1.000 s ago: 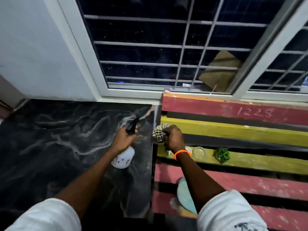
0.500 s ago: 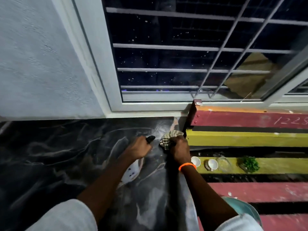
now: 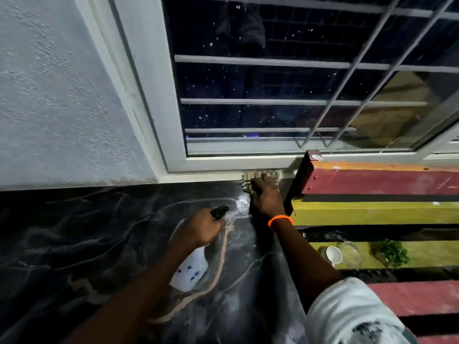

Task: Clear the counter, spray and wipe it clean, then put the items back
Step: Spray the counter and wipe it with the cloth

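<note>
The counter (image 3: 74,232) is black stone with pale veins and fills the lower left. My left hand (image 3: 201,229) grips a white spray bottle (image 3: 190,270) with a black nozzle, held over the counter's middle. My right hand (image 3: 265,194), with an orange band at the wrist, presses a checked cloth (image 3: 248,178) against the counter's far right corner, just under the window frame. Most of the cloth is hidden under the fingers. A wet shiny patch (image 3: 242,203) lies beside that hand.
A bench of red and yellow slats (image 3: 372,184) stands right of the counter. On a lower yellow slat sit a white cup (image 3: 334,254), a glass bowl (image 3: 350,253) and a small green plant (image 3: 393,253). A barred window (image 3: 273,95) rises behind; a grey wall (image 3: 49,95) stands at left.
My right hand has slid the cloth away from me, from the counter's right edge up to the back corner by the window frame. The left hand with the bottle has stayed over the counter.
</note>
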